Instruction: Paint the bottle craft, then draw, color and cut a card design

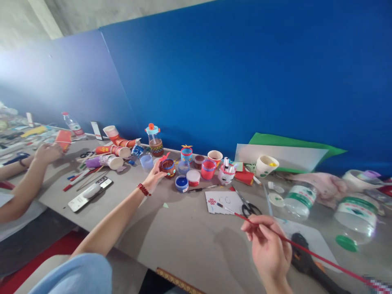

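Note:
My left hand (153, 179) reaches out over the table, its fingers and thumb curled at the near left side of a small brown decorated cup (169, 169) with a blue rim. In my right hand (269, 241) is a long paintbrush (294, 241) with a red handle, pinched between thumb and fingers. Its bristle tip points left, above a white card (225, 200) bearing a red knot-like pattern and faint curved lines. Beside the brown cup are an open jar of blue paint (181, 184), a white-lidded jar (193, 178) and a red paint jar (208, 169).
Black scissors (251, 209) lie by the card, and a black glue gun (309, 261) is at right. Plastic bottles (300, 199) stand farther right. Left are a phone (90, 194), paper cups (115, 162) and a drink bottle (155, 143). Another person's hands (49, 154) hold something red.

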`<state>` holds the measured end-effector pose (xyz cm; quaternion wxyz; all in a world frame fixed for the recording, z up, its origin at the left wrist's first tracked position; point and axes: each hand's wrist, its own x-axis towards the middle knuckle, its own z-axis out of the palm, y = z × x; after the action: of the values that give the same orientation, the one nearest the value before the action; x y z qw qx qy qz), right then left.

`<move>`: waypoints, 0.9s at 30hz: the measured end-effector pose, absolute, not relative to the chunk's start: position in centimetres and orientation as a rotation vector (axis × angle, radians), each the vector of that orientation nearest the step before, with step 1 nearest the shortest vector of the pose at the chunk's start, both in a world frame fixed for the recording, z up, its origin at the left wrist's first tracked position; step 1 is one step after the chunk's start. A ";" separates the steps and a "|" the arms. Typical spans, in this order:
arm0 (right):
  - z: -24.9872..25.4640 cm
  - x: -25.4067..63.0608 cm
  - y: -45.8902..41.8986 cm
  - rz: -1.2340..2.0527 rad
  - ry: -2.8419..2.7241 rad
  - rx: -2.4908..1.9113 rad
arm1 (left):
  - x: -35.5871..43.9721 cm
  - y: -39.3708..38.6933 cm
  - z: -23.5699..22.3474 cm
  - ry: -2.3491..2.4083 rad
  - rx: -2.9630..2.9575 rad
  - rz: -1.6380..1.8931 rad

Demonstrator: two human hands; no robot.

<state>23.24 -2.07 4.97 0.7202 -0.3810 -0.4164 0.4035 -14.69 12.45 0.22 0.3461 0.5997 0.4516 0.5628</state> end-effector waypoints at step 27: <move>4.4 23.5 -2.0 0.933 -0.926 -0.842 | -16.1 16.8 -0.2 1.374 1.773 1.509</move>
<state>23.52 -1.96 4.42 0.7105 -0.3794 -0.4174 0.4206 -16.07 16.83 -0.18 0.2174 0.6402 0.4960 0.5448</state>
